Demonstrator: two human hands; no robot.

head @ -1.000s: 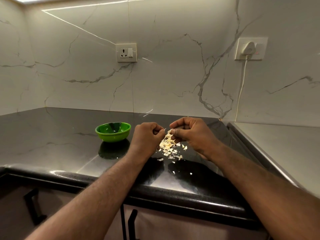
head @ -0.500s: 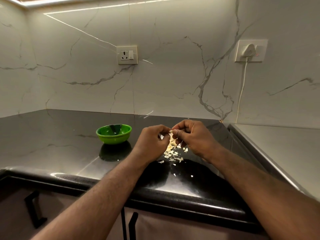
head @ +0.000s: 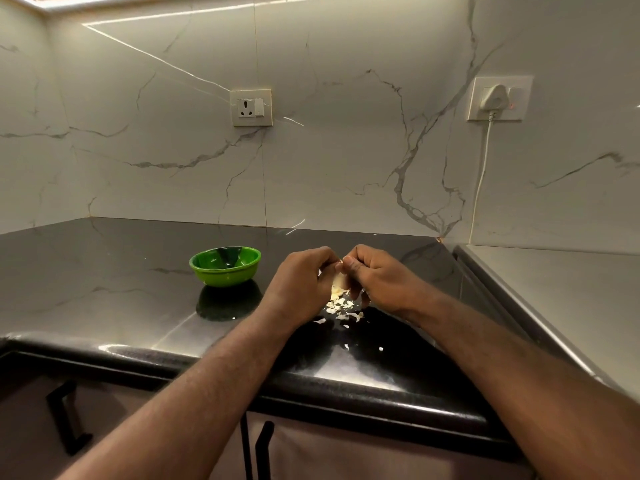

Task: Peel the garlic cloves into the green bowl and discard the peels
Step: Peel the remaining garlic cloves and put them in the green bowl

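Person visible only as two arms with hands. Nothing worn on any visible part: skin bare from fingertips to frame edge.
- Bare left forearm (head: 194, 393): fine short hair along its length, looks wide near bottom edge through wide-angle lens.
- Bare right forearm (head: 502, 358): same fine hair, likewise widened toward frame corner.
- Bare left hand (head: 301, 285): rounded knuckle ridges, smooth back.
- Bare right hand (head: 381, 278): knuckle ridges showing; short pale thumbnail (head: 347, 260).
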